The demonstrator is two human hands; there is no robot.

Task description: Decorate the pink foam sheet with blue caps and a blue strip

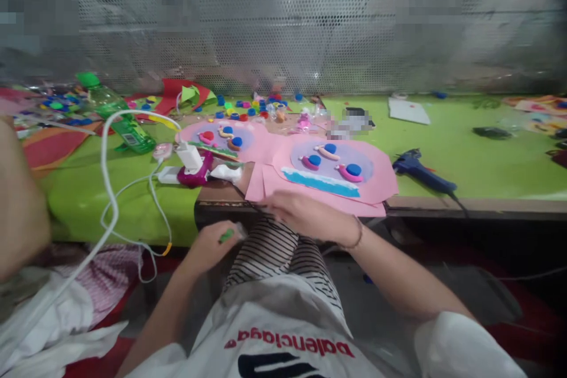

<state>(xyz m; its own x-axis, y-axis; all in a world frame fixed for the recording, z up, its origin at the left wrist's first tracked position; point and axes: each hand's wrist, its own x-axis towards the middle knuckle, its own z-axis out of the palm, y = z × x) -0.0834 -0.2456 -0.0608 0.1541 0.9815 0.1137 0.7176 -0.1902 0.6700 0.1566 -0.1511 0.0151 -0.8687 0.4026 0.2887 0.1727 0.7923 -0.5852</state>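
My left hand point(211, 251) is closed above my lap, left of the striped trousers, holding a small green object point(227, 235) with a clear or greyish end; blur hides its kind. My right hand point(305, 216) is at the table's front edge, over the lower edge of the pink paper sheets point(381, 180). Its fingers point left and are smeared by motion, so their grip is unclear. A thin dark cord passes close to its fingertips. On the pink sheet are a lilac oval, a blue strip with a white edge, and blue bottle caps point(353, 170) on pink and cream curved pieces.
A similar pink cut-out point(186, 133) lies to the left. A blue glue gun point(423, 172) rests on the right. A purple power adapter point(195, 170) with white cables point(106, 189) stands left, before a green bottle point(128, 124). Loose caps lie behind. Another person's arm point(20, 207) enters at left.
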